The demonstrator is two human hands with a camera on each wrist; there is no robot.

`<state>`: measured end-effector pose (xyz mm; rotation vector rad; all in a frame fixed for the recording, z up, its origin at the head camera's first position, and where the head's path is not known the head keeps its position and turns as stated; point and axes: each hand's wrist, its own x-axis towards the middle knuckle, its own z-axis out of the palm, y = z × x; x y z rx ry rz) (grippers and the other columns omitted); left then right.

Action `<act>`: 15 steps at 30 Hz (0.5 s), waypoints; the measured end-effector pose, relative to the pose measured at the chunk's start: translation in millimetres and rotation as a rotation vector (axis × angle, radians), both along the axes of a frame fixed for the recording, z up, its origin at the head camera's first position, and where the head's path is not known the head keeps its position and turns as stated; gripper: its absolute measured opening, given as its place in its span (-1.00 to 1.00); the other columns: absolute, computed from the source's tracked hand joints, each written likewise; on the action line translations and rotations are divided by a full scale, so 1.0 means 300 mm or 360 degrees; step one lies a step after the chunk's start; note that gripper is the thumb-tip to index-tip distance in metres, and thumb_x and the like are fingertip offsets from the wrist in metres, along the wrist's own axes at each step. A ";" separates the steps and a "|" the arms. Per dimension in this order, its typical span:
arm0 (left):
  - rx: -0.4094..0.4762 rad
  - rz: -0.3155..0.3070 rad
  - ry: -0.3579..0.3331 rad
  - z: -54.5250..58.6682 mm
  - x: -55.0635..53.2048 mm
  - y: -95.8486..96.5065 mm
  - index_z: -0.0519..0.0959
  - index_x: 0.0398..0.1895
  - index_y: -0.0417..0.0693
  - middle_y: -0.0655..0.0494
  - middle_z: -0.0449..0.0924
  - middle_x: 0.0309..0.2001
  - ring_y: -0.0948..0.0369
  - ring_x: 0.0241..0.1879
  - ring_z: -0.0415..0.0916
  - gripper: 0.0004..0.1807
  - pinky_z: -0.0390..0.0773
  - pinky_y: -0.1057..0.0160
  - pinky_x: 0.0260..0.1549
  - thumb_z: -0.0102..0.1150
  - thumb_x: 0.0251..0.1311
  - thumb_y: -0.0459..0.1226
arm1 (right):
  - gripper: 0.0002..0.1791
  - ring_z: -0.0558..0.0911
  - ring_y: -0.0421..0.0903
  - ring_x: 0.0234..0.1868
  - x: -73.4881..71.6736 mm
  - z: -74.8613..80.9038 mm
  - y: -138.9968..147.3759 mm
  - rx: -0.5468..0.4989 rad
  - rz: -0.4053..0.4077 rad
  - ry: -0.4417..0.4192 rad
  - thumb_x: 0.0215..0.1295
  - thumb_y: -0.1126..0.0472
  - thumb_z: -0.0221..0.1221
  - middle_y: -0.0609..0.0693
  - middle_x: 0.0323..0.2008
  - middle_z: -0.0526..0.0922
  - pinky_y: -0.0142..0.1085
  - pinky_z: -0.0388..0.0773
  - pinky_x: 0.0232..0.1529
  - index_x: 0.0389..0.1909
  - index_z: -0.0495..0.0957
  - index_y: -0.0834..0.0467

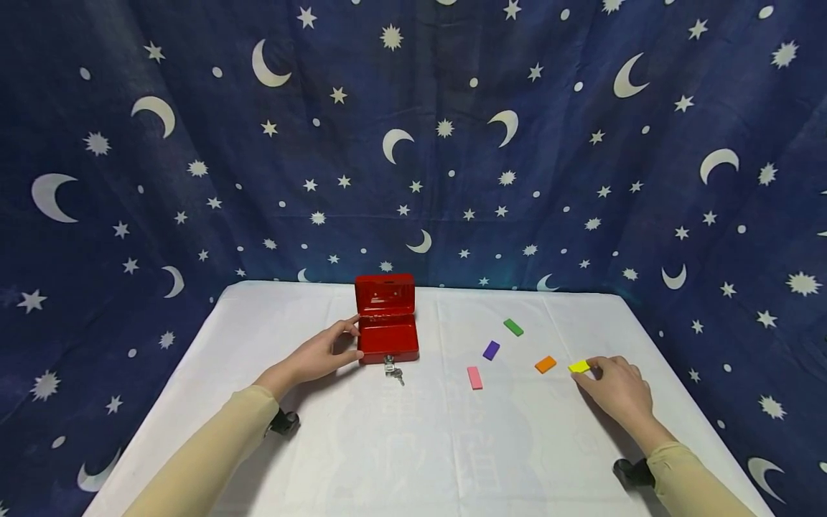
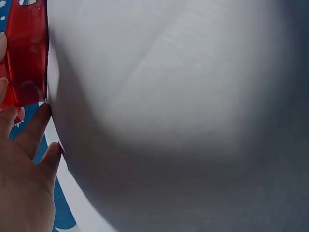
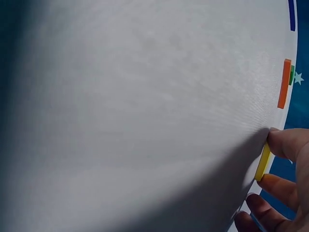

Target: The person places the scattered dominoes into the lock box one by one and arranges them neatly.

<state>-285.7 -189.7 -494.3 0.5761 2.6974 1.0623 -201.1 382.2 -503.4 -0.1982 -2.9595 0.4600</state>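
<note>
My left hand (image 1: 321,352) touches the left side of a red metal cash box (image 1: 388,339), its thumb by the front corner and its fingers farther back. The box lid (image 1: 385,293) stands up, and the inside shows bare. A small padlock (image 1: 389,362) hangs at the box's front edge, with keys (image 1: 397,375) lying below it. Far to the right, my right hand (image 1: 622,388) pinches a yellow domino-like block (image 3: 262,162) by its two ends between thumb and forefinger, down at the tabletop.
Left of the yellow block lies an orange block (image 1: 545,365). Farther along are a green block (image 1: 513,327), a purple block (image 1: 491,350) and a pink block (image 1: 474,378). A white cloth (image 1: 388,445) covers the table. Behind it hangs a dark blue curtain (image 1: 446,237) with moons and stars.
</note>
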 end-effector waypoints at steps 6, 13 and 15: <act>0.0050 -0.0007 -0.0022 -0.007 -0.010 0.001 0.41 0.07 0.18 0.29 0.10 0.59 0.05 0.51 0.18 -0.54 0.17 -0.28 0.40 0.32 0.28 0.12 | -0.40 0.46 0.37 -0.01 -0.005 0.010 -0.007 -0.0058 0.0029 -0.0057 0.29 -0.03 0.34 0.41 0.03 0.51 0.19 0.41 -0.17 0.22 0.56 0.29; 0.0157 0.0006 -0.0083 -0.011 -0.014 0.005 0.43 0.06 0.11 0.20 0.11 0.60 0.02 0.44 0.33 -0.57 0.20 -0.25 0.40 0.35 0.29 0.04 | -0.35 0.45 0.36 -0.03 -0.008 0.007 0.002 -0.0099 0.0028 -0.0053 0.28 -0.03 0.34 0.39 -0.02 0.52 0.17 0.39 -0.18 0.22 0.52 0.34; 0.0164 0.0011 -0.0088 -0.009 -0.011 0.007 0.44 0.07 0.12 0.20 0.10 0.60 0.03 0.43 0.33 -0.57 0.21 -0.24 0.40 0.35 0.28 0.03 | -0.35 0.46 0.36 -0.04 -0.008 0.006 0.006 -0.0111 0.0022 -0.0049 0.27 -0.03 0.34 0.38 -0.04 0.53 0.17 0.39 -0.18 0.20 0.52 0.36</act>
